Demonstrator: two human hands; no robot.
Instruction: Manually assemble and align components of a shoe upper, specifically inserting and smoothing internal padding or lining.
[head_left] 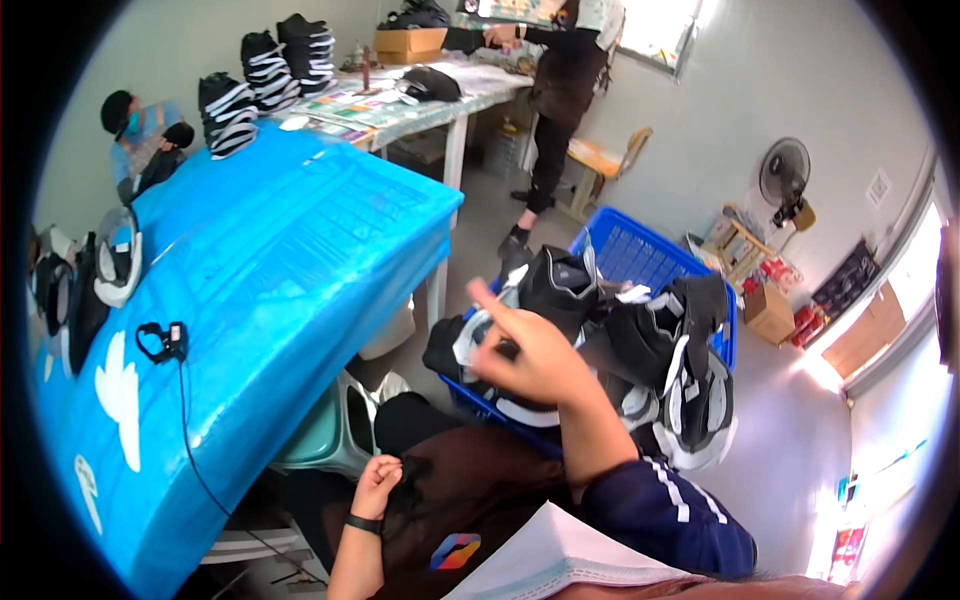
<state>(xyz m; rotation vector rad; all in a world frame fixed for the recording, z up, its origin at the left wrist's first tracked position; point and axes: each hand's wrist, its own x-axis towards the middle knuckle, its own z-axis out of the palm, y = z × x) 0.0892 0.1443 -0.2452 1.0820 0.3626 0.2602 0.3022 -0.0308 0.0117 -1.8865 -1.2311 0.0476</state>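
Observation:
My right hand is raised over a blue plastic basket, its thumb and fingers apart and slightly blurred, with nothing in it. Piled inside the basket are black-and-grey shoe uppers, and one upper hangs over the near right side. Down by my dark apron, my left hand is closed with its fingers curled together. A dark patch beside those fingers may be apron cloth; what they hold, if anything, is hidden.
On my left stands a blue-covered table bearing a black strap device with a cable, uppers and stacked uppers. A green stool is beneath its edge. One person stands at the far table; another is at far left.

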